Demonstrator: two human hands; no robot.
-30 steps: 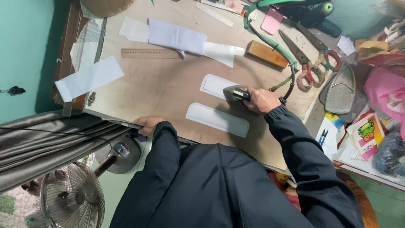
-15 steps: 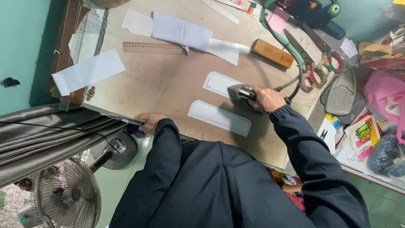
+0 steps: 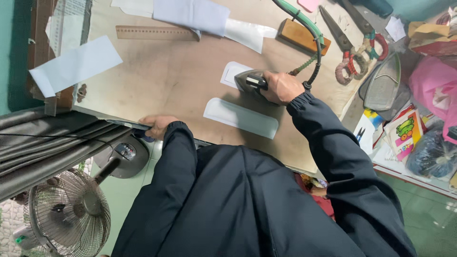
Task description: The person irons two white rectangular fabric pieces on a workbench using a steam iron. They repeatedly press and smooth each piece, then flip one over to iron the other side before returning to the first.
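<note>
Right hand has its fingers wrapped round the handle of the iron, nose pointing toward 9 o'clock. Iron sits on the small white fabric piece, covering its right end. Second, longer white piece lies just beside, at 6 o'clock from the iron, long axis roughly 10-to-4; right hand is the nearer one. Left hand curls its fingers over the near edge of the surface, well apart from both pieces.

head-worn camera, looking steeply down, close over table
</note>
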